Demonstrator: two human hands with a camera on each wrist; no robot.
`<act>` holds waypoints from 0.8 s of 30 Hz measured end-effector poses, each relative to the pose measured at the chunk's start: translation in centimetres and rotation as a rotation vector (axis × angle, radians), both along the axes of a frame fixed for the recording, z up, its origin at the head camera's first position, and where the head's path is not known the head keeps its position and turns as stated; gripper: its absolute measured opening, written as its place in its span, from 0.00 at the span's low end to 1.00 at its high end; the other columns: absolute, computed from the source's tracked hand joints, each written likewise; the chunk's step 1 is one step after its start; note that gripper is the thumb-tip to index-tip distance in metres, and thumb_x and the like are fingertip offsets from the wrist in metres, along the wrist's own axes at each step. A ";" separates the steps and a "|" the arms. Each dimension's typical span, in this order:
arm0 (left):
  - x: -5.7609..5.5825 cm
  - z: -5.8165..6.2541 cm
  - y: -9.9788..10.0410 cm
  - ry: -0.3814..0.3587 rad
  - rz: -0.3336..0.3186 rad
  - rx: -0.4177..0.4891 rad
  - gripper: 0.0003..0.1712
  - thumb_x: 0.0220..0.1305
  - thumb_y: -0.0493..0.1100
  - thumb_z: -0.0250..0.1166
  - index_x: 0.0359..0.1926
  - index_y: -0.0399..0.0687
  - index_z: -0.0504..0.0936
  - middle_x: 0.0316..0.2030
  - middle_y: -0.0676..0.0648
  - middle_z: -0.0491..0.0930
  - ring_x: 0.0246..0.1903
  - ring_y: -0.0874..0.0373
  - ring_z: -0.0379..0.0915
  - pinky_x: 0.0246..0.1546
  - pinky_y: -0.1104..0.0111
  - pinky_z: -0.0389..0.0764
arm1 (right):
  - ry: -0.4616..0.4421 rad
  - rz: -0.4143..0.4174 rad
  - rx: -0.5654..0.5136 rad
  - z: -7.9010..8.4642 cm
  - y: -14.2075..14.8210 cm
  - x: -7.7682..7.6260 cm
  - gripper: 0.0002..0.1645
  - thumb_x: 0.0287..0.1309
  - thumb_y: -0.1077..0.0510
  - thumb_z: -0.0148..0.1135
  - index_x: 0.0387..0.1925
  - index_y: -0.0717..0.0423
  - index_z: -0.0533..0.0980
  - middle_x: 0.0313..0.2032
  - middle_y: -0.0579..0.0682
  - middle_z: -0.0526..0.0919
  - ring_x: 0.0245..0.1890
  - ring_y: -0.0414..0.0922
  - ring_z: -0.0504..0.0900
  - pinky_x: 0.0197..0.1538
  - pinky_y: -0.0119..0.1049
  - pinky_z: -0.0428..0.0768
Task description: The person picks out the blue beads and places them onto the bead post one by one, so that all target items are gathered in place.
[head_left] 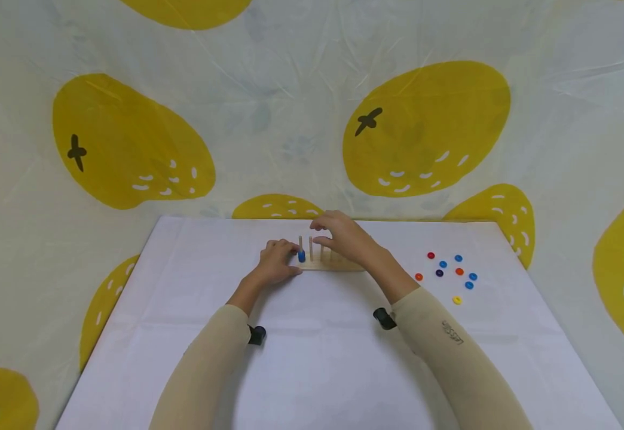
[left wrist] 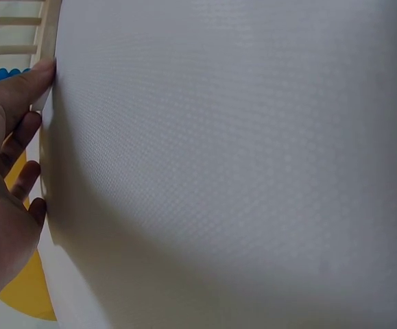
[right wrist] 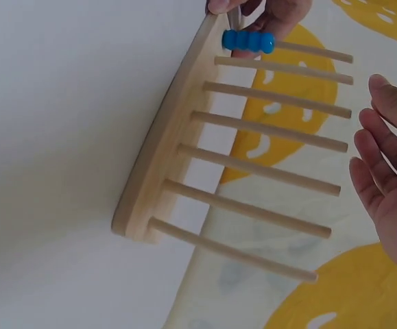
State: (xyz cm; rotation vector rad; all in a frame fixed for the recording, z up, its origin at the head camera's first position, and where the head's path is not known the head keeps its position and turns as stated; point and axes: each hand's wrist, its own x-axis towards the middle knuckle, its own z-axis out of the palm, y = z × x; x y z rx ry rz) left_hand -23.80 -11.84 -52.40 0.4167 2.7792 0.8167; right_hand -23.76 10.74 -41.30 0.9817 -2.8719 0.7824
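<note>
A wooden peg board (head_left: pixel 327 267) with a row of upright pegs stands near the back of the table. Several blue rings (right wrist: pixel 248 41) are stacked on its leftmost peg, while the other pegs (right wrist: pixel 273 130) are bare. My left hand (head_left: pixel 275 263) holds the board's left end, its thumb (left wrist: pixel 44 67) on the near edge and fingers behind. Over the pegs' tops hovers my right hand (head_left: pixel 346 239), apart from them, its fingers loosely bent with nothing visible between them.
To the right of the board, loose rings lie scattered: red (head_left: pixel 431 255), blue (head_left: pixel 458 258), dark (head_left: pixel 439 273), orange (head_left: pixel 459 271) and yellow (head_left: pixel 456 300). A white cloth covers the table (head_left: pixel 312 370). Behind it hangs a curtain (head_left: pixel 290 119) printed with yellow fruit.
</note>
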 end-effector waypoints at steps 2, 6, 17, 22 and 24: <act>0.0 0.0 0.0 0.003 -0.002 0.000 0.33 0.60 0.50 0.78 0.64 0.49 0.80 0.60 0.46 0.78 0.69 0.43 0.59 0.69 0.44 0.62 | 0.023 -0.003 -0.006 0.2 0.7 0.4 0.17 0.63 0.57 0.72 0.52 0.57 0.82 0.48 0.54 0.85 0.51 0.51 0.81 0.60 0.46 0.80; 0.0 0.0 0.0 0.010 -0.002 0.011 0.33 0.59 0.50 0.78 0.63 0.49 0.80 0.59 0.46 0.78 0.69 0.43 0.60 0.69 0.44 0.62 | 0.046 -0.026 -0.008 0.6 2.3 1.2 0.17 0.63 0.57 0.72 0.52 0.56 0.82 0.48 0.53 0.85 0.52 0.51 0.81 0.60 0.46 0.80; 0.0 0.1 0.1 0.016 -0.005 0.000 0.33 0.58 0.49 0.79 0.63 0.48 0.80 0.59 0.46 0.79 0.70 0.42 0.60 0.69 0.44 0.62 | 0.140 -0.078 -0.096 0.6 7.7 3.1 0.17 0.59 0.60 0.75 0.50 0.58 0.83 0.45 0.53 0.86 0.48 0.51 0.83 0.55 0.48 0.83; 0.0 0.1 0.1 0.013 -0.007 -0.009 0.34 0.58 0.50 0.79 0.64 0.48 0.80 0.60 0.46 0.79 0.70 0.42 0.60 0.69 0.44 0.61 | 0.175 -0.128 -0.119 0.0 10.5 3.8 0.18 0.57 0.61 0.76 0.49 0.57 0.83 0.44 0.51 0.86 0.47 0.50 0.83 0.53 0.49 0.84; 0.0 0.0 0.1 0.013 -0.008 -0.007 0.34 0.58 0.50 0.79 0.64 0.48 0.80 0.60 0.46 0.79 0.70 0.42 0.60 0.69 0.44 0.61 | 0.176 -0.155 -0.129 -0.3 11.7 4.2 0.18 0.57 0.62 0.76 0.49 0.56 0.83 0.45 0.51 0.86 0.47 0.50 0.83 0.52 0.49 0.84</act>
